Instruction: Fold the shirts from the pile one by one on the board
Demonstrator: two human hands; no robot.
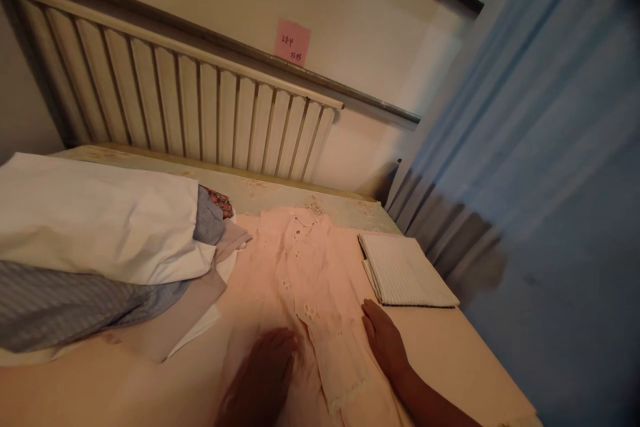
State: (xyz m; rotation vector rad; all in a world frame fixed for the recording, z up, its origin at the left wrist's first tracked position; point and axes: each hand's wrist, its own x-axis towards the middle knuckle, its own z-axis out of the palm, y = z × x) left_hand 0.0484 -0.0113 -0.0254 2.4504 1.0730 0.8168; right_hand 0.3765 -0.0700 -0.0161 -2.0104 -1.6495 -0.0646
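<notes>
A pale pink buttoned garment [330,280] lies spread out in front of me, its front opening and several buttons running down the middle. My left hand [265,367] rests low on the garment's left part, fingers stretched out and somewhat blurred. Along the right edge of the cloth lies my right hand [385,340], flat, with its fingers extended and nothing held. Just beyond those fingertips sits a folded striped cloth [407,270].
A heap of white cloth [100,217] and grey striped cloth [80,303] is on the left. Behind the surface [450,353] stands a radiator [190,107]. A blue curtain [540,200] hangs along the right edge. A pink note [293,41] is on the wall.
</notes>
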